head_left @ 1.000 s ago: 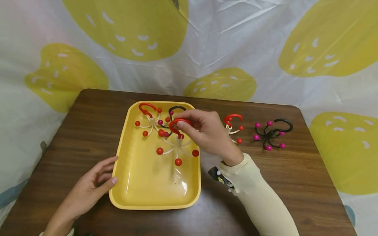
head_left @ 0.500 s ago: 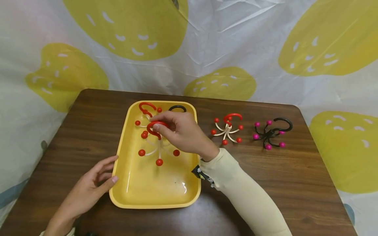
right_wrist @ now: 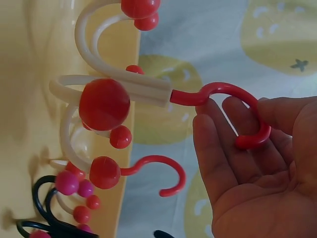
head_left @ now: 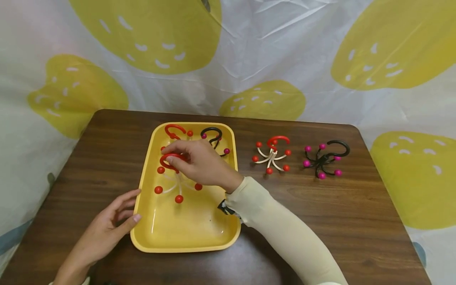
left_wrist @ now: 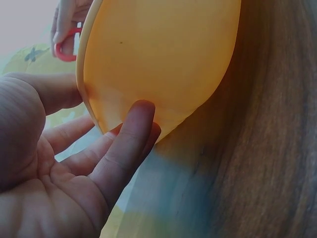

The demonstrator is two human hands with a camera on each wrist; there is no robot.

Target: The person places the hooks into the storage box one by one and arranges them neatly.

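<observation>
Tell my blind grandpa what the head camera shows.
A right hand holds a red-hooked hanger over a yellow tray; the left hand touches the tray's side. Another red-hooked hanger and a black one are in the tray; two more are on the table.

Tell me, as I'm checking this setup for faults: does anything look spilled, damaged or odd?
Nothing looks spilled or plainly broken. The one small oddity is a dark speck on the bare floor of the yellow tray, too small to identify as dirt or a mark. The red-and-white hook held in the right hand shows no visible break.
</observation>
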